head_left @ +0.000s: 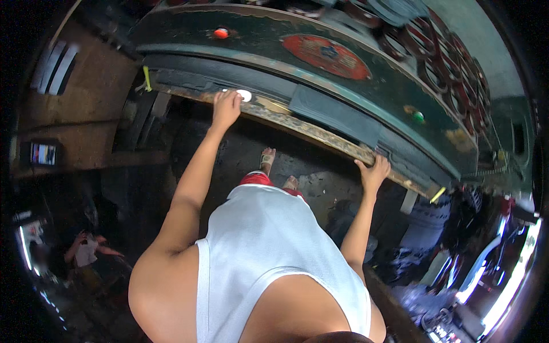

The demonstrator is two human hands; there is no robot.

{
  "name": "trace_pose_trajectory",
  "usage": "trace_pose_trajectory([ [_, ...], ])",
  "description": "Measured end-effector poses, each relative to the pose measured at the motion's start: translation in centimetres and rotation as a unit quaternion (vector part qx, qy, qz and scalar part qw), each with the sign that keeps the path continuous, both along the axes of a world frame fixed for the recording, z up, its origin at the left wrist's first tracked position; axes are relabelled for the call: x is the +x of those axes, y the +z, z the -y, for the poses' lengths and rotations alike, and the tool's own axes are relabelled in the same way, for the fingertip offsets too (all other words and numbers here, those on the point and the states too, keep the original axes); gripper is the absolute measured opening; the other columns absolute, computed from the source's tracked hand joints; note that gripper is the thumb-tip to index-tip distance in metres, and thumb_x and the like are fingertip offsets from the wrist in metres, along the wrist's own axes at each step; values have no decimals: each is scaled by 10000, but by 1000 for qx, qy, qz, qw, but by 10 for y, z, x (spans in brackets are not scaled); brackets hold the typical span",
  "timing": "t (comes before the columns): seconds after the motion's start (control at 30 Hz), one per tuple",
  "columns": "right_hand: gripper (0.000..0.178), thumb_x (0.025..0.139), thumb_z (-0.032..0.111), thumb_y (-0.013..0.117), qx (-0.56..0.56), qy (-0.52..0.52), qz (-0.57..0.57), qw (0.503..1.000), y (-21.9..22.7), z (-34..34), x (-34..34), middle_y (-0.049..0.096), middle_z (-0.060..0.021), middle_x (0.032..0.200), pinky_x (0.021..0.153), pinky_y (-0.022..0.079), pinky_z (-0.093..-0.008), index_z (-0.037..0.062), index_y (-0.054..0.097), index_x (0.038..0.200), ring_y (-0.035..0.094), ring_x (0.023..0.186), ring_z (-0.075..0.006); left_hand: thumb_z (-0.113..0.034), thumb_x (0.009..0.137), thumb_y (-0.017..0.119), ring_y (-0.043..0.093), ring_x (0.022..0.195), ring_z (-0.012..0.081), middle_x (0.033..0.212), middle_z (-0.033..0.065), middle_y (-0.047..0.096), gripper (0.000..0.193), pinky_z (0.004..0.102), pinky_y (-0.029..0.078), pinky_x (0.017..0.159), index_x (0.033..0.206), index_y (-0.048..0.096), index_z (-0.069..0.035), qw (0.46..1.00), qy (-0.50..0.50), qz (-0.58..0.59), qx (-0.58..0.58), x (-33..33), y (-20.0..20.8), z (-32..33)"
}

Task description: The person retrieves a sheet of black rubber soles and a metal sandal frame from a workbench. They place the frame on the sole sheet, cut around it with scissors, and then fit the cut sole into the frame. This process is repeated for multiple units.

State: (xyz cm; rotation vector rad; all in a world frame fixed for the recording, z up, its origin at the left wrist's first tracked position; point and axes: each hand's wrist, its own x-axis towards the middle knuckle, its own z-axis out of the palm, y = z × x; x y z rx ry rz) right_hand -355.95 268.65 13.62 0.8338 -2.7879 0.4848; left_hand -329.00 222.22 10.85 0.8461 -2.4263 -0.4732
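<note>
A long, worn wooden ledge (309,128) runs along the front of a dark green machine (251,34). My left hand (227,110) is closed over its near edge, towards the left end. Just beside those fingers is a small white round thing (245,95); whether they touch it, I cannot tell. Farther right, my right hand (374,171) grips the same edge, its thumb apart from the fingers. Between my hands, behind the ledge, lies a flat dark grey piece (334,111). The undersides of both grips are hidden.
The machine's front bears a red button (221,34), a red oval plate (326,56) and a green button (418,116). Yellow strips (147,79) mark the ledge's ends. Dark round metal parts (440,68) stand behind. A person (87,250) is at the lower left.
</note>
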Motion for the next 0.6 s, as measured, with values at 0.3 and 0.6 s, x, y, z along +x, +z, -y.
trace_pose_trajectory([
  [0.3,730,566,498,936,10,51,-34,998,-2,-1,-17,692,-180,1019,878,496,-485,45,720,1096,643,994,-392,-168,825,640,655,859,385,872,162,690,148,522,470,818,783,692,-35,996,-11,34,-81,-3,1,-1],
  [0.6,872,615,693,852,114,45,53,991,-17,-8,-53,659,-209,1096,948,484,-519,42,714,1178,609,1060,-422,-343,806,687,616,1083,338,1046,155,698,310,462,374,1013,963,777,-91,996,14,89,2,-9,-9,-1],
])
